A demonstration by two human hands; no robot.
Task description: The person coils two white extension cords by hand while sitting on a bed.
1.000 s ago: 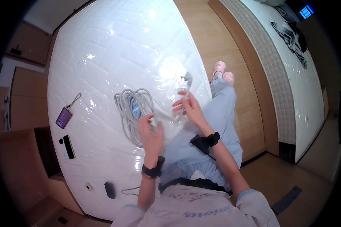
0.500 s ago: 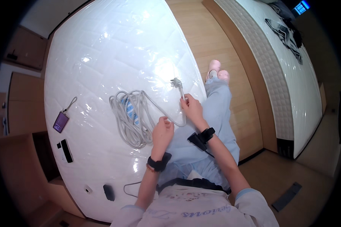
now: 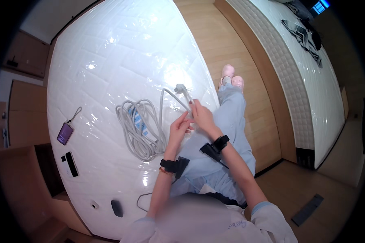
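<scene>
My right hand (image 3: pixel 202 116) is closed round the grey cord just below its plug (image 3: pixel 181 88), whose head points away from me over the mattress (image 3: pixel 109 69). Close beside it, my left hand (image 3: pixel 179 129) has its fingers apart near the cord, gripping nothing that I can see. From the fingers of my right hand the cord bends in a raised loop (image 3: pixel 163 97) back to a loose grey cable coil (image 3: pixel 129 139). Inside the coil is a blue-and-white patterned piece (image 3: pixel 140 121), partly covered by strands. Black straps with small devices sit on both wrists.
On the mattress's left side lie a purple-faced device (image 3: pixel 65 133) with a strap, a black-and-white slab (image 3: pixel 71 164), a dark oval object (image 3: pixel 117 207) and a small white item (image 3: pixel 94 205). Right of my legs stands another mattress (image 3: pixel 280 52). A grey strip (image 3: pixel 307 209) lies on the floor.
My left hand has moved up and right, close to my right hand. The cord between coil and plug now makes a taller bend. The plug has turned and shifted slightly left.
</scene>
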